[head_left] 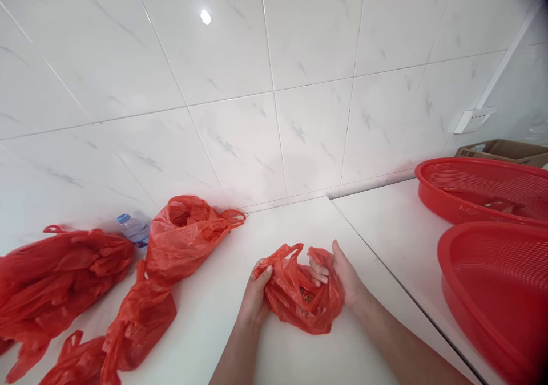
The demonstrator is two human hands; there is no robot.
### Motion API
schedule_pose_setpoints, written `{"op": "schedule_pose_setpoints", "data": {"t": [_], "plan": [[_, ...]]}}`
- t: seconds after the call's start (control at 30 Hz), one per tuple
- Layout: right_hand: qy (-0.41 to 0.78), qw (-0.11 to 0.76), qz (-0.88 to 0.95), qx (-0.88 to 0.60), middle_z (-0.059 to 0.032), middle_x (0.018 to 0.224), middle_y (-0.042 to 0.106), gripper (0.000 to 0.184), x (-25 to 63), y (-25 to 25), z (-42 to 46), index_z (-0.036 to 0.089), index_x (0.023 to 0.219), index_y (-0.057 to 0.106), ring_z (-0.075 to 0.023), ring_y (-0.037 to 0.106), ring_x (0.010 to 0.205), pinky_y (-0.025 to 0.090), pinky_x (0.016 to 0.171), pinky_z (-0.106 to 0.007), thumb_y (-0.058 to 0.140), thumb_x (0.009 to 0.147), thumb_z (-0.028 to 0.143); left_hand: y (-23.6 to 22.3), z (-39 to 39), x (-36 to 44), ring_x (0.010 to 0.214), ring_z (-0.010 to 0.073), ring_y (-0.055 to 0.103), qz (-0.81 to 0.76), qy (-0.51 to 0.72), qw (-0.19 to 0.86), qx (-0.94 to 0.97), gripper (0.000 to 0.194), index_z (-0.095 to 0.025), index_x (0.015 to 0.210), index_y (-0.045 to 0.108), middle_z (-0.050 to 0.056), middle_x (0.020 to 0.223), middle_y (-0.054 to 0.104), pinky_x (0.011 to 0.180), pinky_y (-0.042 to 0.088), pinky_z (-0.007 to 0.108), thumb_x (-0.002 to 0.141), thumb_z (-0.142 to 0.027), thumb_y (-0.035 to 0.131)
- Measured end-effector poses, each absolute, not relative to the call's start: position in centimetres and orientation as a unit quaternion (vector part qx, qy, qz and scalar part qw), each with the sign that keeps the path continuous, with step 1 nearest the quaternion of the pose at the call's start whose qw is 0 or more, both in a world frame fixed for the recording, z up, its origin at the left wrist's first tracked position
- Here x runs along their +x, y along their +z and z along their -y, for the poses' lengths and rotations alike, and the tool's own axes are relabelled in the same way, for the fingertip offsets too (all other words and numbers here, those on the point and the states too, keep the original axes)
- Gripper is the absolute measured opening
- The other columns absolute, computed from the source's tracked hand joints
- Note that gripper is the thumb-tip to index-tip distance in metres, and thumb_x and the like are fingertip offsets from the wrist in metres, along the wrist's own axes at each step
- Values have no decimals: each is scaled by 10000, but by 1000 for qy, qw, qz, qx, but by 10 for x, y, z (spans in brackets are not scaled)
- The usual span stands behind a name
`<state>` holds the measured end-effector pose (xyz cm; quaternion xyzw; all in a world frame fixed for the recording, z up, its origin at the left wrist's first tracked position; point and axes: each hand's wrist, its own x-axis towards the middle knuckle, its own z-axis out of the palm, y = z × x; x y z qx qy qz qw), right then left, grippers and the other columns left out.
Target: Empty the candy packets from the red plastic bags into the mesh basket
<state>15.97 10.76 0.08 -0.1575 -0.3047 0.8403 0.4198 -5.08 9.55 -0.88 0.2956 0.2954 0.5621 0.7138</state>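
A small red plastic bag (299,296) rests on the white counter (222,316) in front of me, with something dark showing inside its mouth. My left hand (254,299) grips the bag's left side, fingers curled over the plastic. On the other side, my right hand (342,279) holds the bag's edge, fingers folded into the opening. Both handles stick up between my hands.
Several other red plastic bags lie at the left: one upright (184,236), one flat (137,322), a heap (55,276). A water bottle (133,229) lies against the tiled wall. Two red perforated baskets (492,191) (500,294) and a cardboard box (505,150) stand at the right.
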Motion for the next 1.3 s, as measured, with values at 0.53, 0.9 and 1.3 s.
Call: {"op": "schedule_pose_setpoints", "data": {"t": [0.53, 0.9, 1.3], "plan": [[817, 381, 397, -170, 90, 523, 392, 517, 140, 1, -97, 218, 1261, 472, -46, 324, 422, 427, 501, -216, 664, 792, 320, -5, -95, -46, 560, 88, 515, -338, 537, 683, 362, 138, -176, 719, 498, -38, 637, 555, 553, 393, 201, 707, -148, 632], [836, 440, 243, -219, 84, 476, 330, 310, 140, -11, -106, 178, 642, 455, -50, 331, 437, 395, 506, -198, 611, 826, 373, -1, -85, -37, 906, 196, 585, -460, 496, 415, 608, 312, -208, 1102, 546, 72, 1079, 609, 818, 469, 344, 811, -316, 532], [804, 446, 284, -271, 85, 498, 379, 262, 135, -9, -104, 185, 734, 500, -52, 371, 450, 404, 523, -207, 670, 768, 382, 3, -81, -21, 864, 224, 597, -455, 460, 166, 745, 221, -277, 943, 680, 44, 917, 677, 849, 421, 406, 812, -168, 540]]}}
